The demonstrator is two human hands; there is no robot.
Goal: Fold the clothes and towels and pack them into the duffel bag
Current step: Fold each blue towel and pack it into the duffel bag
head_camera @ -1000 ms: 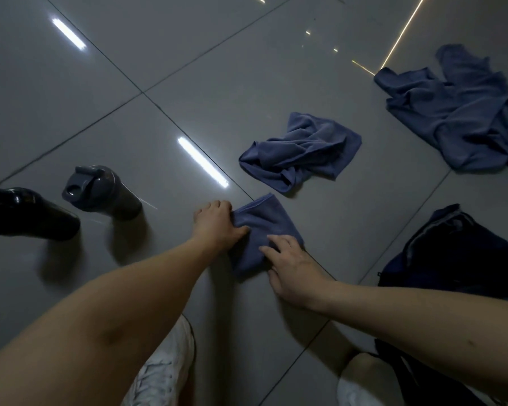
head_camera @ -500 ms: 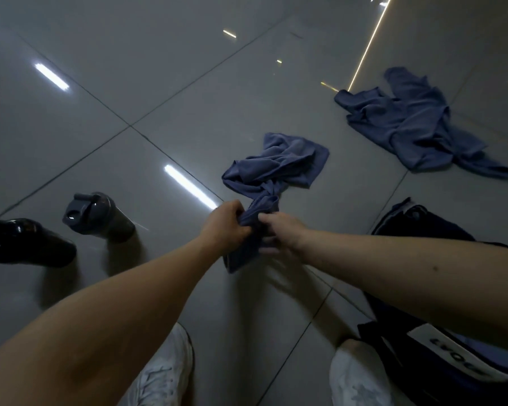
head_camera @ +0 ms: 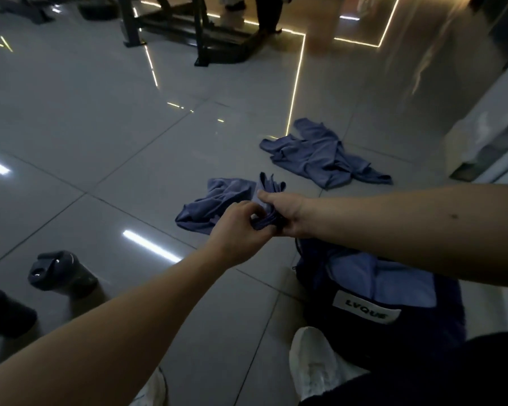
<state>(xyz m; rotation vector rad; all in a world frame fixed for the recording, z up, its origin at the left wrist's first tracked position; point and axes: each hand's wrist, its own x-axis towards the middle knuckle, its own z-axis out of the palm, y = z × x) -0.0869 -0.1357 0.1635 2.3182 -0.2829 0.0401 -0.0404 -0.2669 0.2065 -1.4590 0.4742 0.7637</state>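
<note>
Both hands hold a small folded blue towel in the air above the floor. My left hand pinches its lower end and my right hand grips it from the right, thumb on top. A crumpled blue towel lies on the tiles just behind the hands. Farther back right sprawls a blue garment, unfolded. The dark duffel bag with a white label stands open under my right forearm, with blue fabric inside.
Two dark bottles lie on the floor at left, a grey shaker and a black one. My white shoes are at the bottom. Gym equipment frames stand at the back, a white ledge at right.
The small towel went from flat on the floor under both hands to lifted and gripped in the air. My view has tilted up and right toward the bag.
</note>
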